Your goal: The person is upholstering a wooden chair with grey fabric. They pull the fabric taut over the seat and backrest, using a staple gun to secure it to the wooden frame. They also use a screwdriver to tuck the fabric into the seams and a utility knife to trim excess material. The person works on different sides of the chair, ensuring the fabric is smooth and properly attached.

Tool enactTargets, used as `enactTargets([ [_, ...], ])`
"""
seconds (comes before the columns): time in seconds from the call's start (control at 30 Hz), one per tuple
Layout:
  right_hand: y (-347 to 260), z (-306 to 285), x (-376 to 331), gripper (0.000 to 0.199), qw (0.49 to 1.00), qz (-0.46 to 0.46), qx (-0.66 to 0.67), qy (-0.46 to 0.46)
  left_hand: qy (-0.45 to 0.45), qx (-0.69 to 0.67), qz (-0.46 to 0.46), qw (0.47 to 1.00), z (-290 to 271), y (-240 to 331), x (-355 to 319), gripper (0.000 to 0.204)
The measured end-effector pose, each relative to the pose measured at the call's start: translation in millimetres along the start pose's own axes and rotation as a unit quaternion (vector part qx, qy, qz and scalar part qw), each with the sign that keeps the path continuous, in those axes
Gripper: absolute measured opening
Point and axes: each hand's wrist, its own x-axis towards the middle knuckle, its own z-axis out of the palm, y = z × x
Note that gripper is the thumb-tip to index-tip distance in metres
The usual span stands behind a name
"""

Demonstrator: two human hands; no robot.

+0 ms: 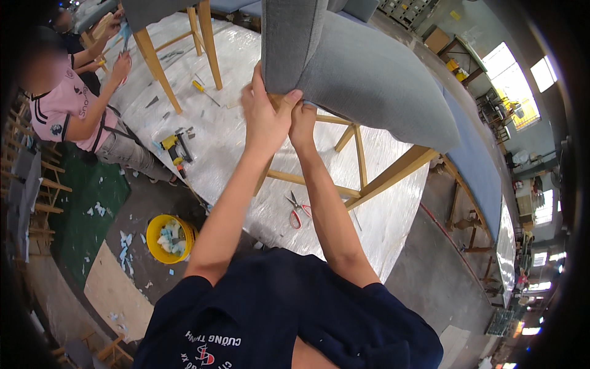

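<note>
Currently, in the head view, the left hand (268, 117) clamps a lower corner of a grey fabric chair with pale wooden legs (375, 71) at upper centre; the right hand (302, 128) is close beside, its grip hidden. Red-handled metal scissors (297, 206) lie mid-frame.

The top edge crops the grey chair (375, 67), and the right hand (302, 128) is partly hidden.

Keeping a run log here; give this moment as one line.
left hand: on chair | right hand: at chair edge | scissors: on table | bucket: on floor
</note>
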Motion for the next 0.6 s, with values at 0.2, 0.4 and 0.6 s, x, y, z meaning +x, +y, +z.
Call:
enactTargets([
  [0.2, 11.8, -10.0, 16.9, 0.042, 1.000, -0.009, -0.021, 0.010, 0.019, 0.090, 0.354, 0.931, 41.3, 80.2, 6.8, 0.080],
  [0.4, 14.5, -1.8, 22.3, 0.044, 0.999, 0.017, -0.034, -0.005, -0.003, 0.113, 0.394, 0.912, 65.8, 41.4, 55.6, 0.088],
  [0.6, 14.2, 4.3, 40.3, 0.046, 0.999, 0.029, -0.045, -0.006, -0.017, 0.131, 0.349, 0.928, 55.4, 15.3, 45.5, 0.088],
])
